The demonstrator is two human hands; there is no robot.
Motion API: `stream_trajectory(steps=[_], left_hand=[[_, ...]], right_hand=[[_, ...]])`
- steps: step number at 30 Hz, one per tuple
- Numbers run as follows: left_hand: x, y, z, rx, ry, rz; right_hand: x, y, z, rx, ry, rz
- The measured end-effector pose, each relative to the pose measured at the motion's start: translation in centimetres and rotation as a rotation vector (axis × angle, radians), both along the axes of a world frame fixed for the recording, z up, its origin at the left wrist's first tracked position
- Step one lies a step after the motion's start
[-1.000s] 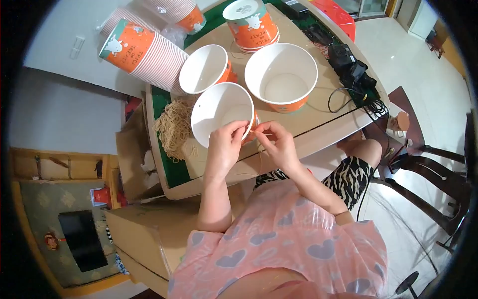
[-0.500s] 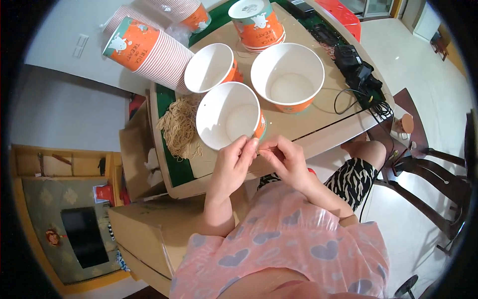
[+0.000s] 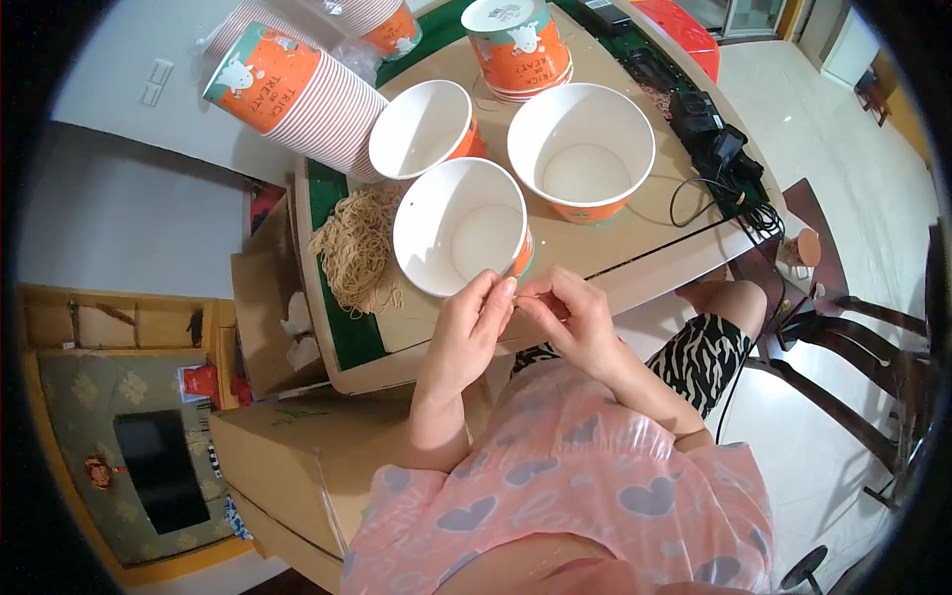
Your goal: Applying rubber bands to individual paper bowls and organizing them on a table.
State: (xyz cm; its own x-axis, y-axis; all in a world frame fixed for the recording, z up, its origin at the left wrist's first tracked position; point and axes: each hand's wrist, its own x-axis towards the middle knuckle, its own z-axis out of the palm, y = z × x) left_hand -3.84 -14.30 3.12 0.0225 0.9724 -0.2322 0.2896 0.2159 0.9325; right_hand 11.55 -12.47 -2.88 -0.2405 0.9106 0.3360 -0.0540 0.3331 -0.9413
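Observation:
My left hand (image 3: 468, 319) and my right hand (image 3: 571, 315) meet at the table's front edge, both with thumb and forefinger pinched. Something small and thin lies between the fingertips, too small to make out. Just beyond them a white-lined orange paper bucket (image 3: 426, 230) tilts its mouth toward me, its near rim beside my left fingers. To its left lies a tangled heap of tan cord (image 3: 357, 248). Behind it stands a second open bucket (image 3: 412, 129), and to the right a third (image 3: 585, 149).
At the back left, a long nested stack of buckets (image 3: 297, 104) leans over the table. An upside-down stack (image 3: 516, 55) stands at the far side. Black adapters and cables (image 3: 709, 139) line the right edge. A cardboard box (image 3: 297, 446) is at lower left, a dark wooden chair (image 3: 863, 347) at right.
The view has shifted slightly, so the buckets sit a little differently in the picture. My hands keep their pinch in nearly the same spot.

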Motion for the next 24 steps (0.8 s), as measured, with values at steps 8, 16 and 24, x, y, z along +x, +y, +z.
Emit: stream_trajectory(steps=[8, 16, 24], left_hand=[[-0.6, -0.4, -0.8, 0.072, -0.063, -0.067], [-0.8, -0.5, -0.9, 0.116, -0.065, -0.096], [-0.7, 2.3, -0.1, 0.307, 0.37, 0.009]], right_hand=[[-0.1, -0.3, -0.5, -0.172, 0.103, 0.076], [0.1, -0.2, -1.7, -0.289, 0.182, 0.144], [-0.2, 1.4, -2.4, -0.27, 0.095, -0.024]])
